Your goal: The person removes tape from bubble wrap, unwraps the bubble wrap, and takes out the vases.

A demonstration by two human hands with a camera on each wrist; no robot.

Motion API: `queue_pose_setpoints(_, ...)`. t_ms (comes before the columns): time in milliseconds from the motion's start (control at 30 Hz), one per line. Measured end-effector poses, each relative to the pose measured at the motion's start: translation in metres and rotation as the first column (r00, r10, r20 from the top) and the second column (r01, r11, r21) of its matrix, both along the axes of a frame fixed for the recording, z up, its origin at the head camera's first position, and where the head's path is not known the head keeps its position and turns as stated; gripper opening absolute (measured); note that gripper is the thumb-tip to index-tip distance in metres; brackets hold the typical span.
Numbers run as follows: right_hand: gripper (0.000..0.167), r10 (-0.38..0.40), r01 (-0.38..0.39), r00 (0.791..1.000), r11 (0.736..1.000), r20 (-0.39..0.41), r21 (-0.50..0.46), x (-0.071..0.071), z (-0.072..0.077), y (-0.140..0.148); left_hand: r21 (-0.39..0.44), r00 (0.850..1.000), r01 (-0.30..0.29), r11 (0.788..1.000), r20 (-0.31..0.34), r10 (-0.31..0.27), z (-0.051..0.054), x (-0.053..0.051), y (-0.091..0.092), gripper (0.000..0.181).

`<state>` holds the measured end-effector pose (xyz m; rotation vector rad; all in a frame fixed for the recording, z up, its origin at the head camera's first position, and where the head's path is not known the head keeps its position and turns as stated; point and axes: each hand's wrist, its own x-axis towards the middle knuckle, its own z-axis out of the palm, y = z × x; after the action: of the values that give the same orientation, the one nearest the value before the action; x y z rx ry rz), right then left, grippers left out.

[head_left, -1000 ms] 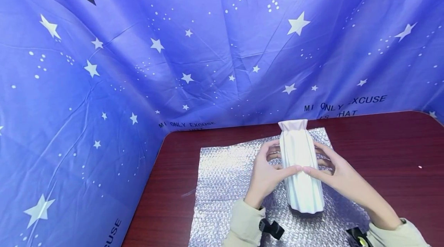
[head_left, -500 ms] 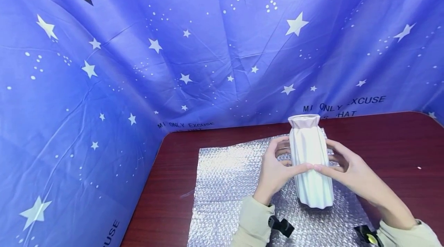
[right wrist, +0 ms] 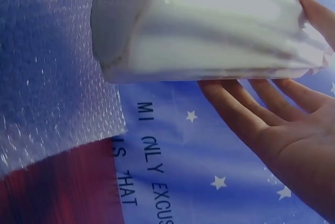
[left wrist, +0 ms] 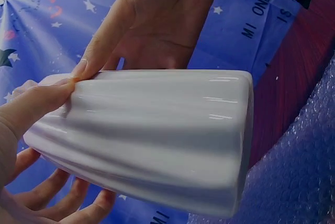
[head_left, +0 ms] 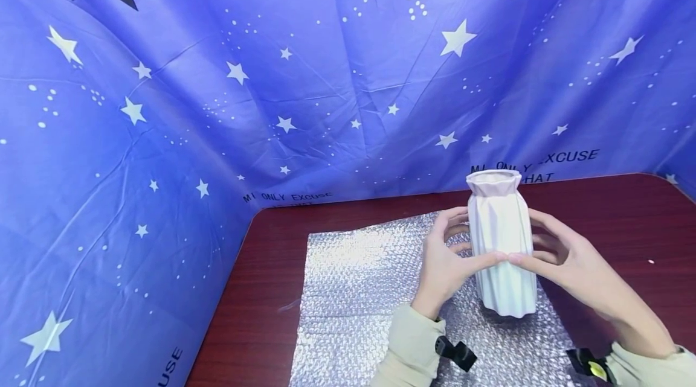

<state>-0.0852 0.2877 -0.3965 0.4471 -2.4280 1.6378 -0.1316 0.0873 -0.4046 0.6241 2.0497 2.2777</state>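
Observation:
Both hands hold a white, pleated ceramic vase [head_left: 500,230] with a flared, gathered neck, its mouth pointing up and away. My left hand [head_left: 446,260] grips its left side, and my right hand [head_left: 571,266] grips the right. The thumbs meet on the near face of the vase, while the other fingers curl round behind it, partly hidden. In the left wrist view the vase [left wrist: 157,124] spans the frame, with its base at the right. From the right wrist view, the fingers of the right hand [right wrist: 282,130] press against the side of the vase [right wrist: 209,30].
Under the vase a sheet of silvery bubble wrap [head_left: 353,302] lies on the dark red wooden table [head_left: 614,224]. A blue curtain [head_left: 326,73] with white stars hangs behind and to the left. A small white speck [head_left: 650,261] lies on the table at right.
Both hands have moved the vase to the right and a little upward in the head view. It has tipped more upright, and its mouth opening now shows. The grip is unchanged.

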Motion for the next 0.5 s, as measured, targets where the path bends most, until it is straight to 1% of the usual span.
queue_pose_setpoints(133, 0.078, -0.019, 0.019, 1.000, 1.000, -0.021, 0.007, 0.001, 0.002, 0.007, 0.017, 0.999, 0.013, 1.000, -0.036, -0.012, 0.000, 0.000, 0.007, 0.075)
queue_pose_setpoints(233, 0.080, -0.029, 0.030, 0.998, 0.999, -0.053, 0.017, 0.001, 0.003, 0.011, 0.031, 0.998, 0.018, 0.999, -0.063, -0.016, 0.000, -0.001, 0.012, 0.074)
queue_pose_setpoints(300, 0.081, -0.030, 0.031, 0.997, 0.999, -0.072, 0.014, 0.001, 0.003, 0.013, 0.031, 0.996, 0.019, 0.999, -0.092, -0.016, -0.001, -0.001, 0.015, 0.075)
queue_pose_setpoints(367, 0.083, -0.035, 0.036, 0.996, 0.999, -0.086, 0.010, 0.001, 0.004, 0.015, 0.024, 0.992, 0.017, 1.000, -0.124, -0.014, -0.001, -0.002, 0.017, 0.075)
queue_pose_setpoints(467, 0.084, -0.023, 0.020, 0.995, 0.999, -0.097, -0.031, 0.001, 0.004, 0.017, -0.012, 0.982, 0.006, 1.000, -0.189, -0.008, -0.002, -0.003, 0.021, 0.074)
queue_pose_setpoints(500, 0.084, -0.021, 0.016, 0.994, 0.999, -0.104, -0.045, 0.001, 0.004, 0.018, -0.022, 0.980, 0.002, 1.000, -0.200, -0.007, -0.002, -0.003, 0.021, 0.074)
